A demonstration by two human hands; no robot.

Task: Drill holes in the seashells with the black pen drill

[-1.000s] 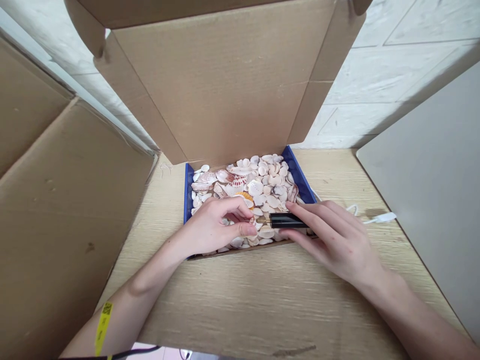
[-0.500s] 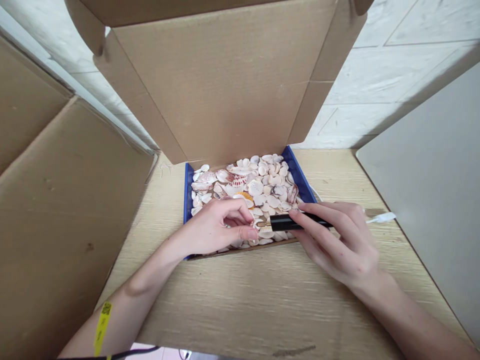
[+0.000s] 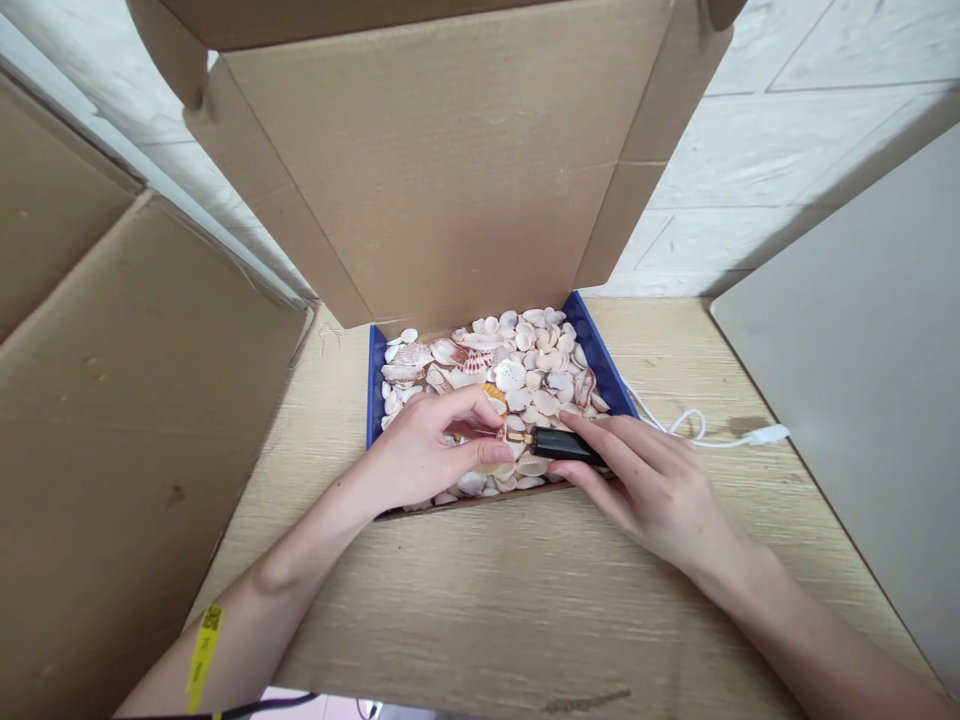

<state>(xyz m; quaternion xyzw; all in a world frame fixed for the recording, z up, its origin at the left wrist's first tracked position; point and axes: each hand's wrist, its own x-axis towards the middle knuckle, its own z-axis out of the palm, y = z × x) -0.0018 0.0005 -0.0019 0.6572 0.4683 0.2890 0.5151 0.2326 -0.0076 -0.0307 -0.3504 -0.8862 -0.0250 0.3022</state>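
Over the front of a box of seashells, my left hand (image 3: 427, 450) pinches a small shell (image 3: 502, 433) between thumb and fingers, and the fingers partly cover it. From the other side, my right hand (image 3: 652, 490) grips a slim black mini drill (image 3: 566, 445) with a brass-coloured tip. The drill lies nearly level and points left. Its tip is right beside the pinched shell; whether they touch I cannot tell. Under both hands, many white and pinkish shells (image 3: 510, 376) fill the box, with an orange one (image 3: 492, 394) among them.
The blue-sided cardboard box (image 3: 596, 345) stands on a wooden table (image 3: 465, 600), its lid (image 3: 450, 170) raised behind. A white cable (image 3: 724, 443) loops at right. Cardboard (image 3: 142, 420) walls off the left, a pale panel (image 3: 862, 350) the right.
My right hand has shifted slightly left and lower, and the drill tip is closer to the shell. More of the white cable shows. My left hand has barely moved.
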